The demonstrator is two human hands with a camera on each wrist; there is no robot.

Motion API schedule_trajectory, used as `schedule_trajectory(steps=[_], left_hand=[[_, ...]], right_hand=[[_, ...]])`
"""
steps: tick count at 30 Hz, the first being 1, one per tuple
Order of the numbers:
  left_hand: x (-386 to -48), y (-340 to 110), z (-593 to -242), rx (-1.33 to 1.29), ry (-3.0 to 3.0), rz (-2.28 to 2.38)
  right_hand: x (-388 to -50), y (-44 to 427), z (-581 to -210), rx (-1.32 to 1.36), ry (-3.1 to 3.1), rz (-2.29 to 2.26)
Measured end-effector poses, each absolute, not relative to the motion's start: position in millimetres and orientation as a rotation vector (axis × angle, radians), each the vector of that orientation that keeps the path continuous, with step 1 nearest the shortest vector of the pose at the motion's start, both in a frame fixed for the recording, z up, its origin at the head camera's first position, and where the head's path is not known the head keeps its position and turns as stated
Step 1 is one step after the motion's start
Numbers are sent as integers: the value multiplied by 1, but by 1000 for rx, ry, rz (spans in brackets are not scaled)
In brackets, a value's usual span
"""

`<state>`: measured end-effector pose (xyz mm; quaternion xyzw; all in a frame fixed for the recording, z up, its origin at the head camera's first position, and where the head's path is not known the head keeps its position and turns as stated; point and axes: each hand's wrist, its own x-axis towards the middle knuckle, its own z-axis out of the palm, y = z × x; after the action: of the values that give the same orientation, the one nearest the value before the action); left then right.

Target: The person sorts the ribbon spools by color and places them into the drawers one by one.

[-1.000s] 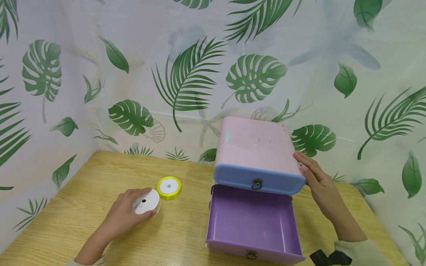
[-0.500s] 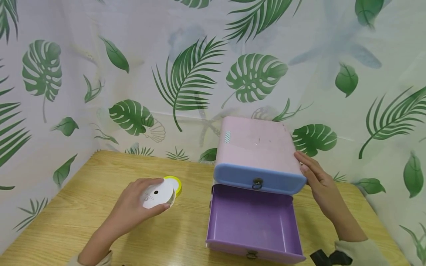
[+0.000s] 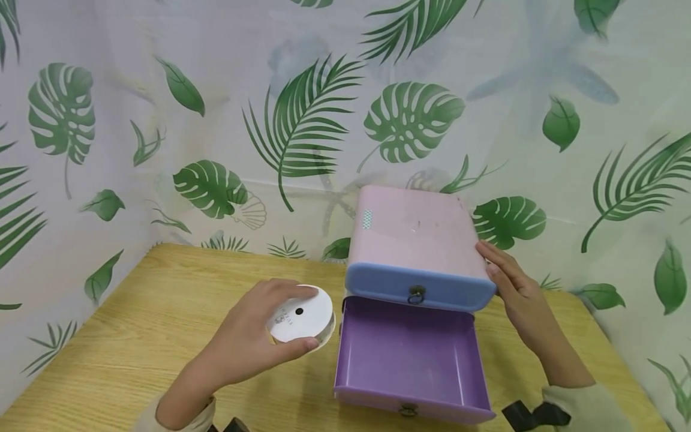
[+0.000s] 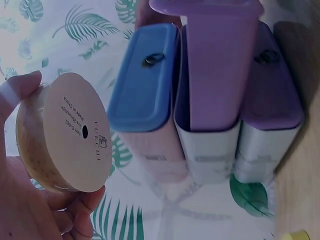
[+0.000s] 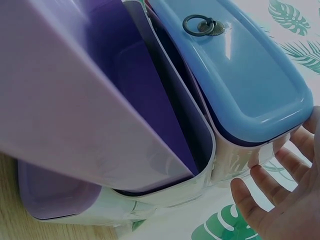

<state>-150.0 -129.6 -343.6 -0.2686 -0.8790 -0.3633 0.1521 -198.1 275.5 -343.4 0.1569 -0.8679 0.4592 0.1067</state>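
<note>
My left hand (image 3: 245, 336) grips a white-faced ribbon spool (image 3: 310, 324) by its rim, thumb and fingers on opposite sides. In the left wrist view the ribbon spool (image 4: 75, 132) shows printed text and a tan wound edge, held in the air left of the drawer unit. A pink-topped drawer unit (image 3: 415, 231) has its blue top drawer (image 3: 372, 285) closed. Below it, the purple drawer (image 3: 407, 354) is pulled out and nothing lies in it. My right hand (image 3: 523, 306) rests against the unit's right side, its fingers extended in the right wrist view.
Wood-grain table (image 3: 124, 324) lies under everything. A leaf-print cloth (image 3: 302, 138) hangs behind. In the left wrist view a yellow object (image 4: 297, 235) peeks in at the lower corner, and a third, closed purple drawer (image 4: 272, 95) shows below the open one.
My left hand has lifted the white-faced ribbon spool and carried it right, toward the open drawer. It now covers the yellow spool in the head view. My right hand stays in place.
</note>
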Motion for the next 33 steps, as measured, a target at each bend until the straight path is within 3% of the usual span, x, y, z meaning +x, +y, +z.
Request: schedule_trajectory(steps=[14, 33], left_hand=[[-148, -90, -333, -1033, -2506, -1002], [-160, -43, -344, -1255, -2651, -868]], right_hand=[[-198, 275, -343, 475, -2547, 1354], [-197, 275, -343, 465, -2553, 1362]])
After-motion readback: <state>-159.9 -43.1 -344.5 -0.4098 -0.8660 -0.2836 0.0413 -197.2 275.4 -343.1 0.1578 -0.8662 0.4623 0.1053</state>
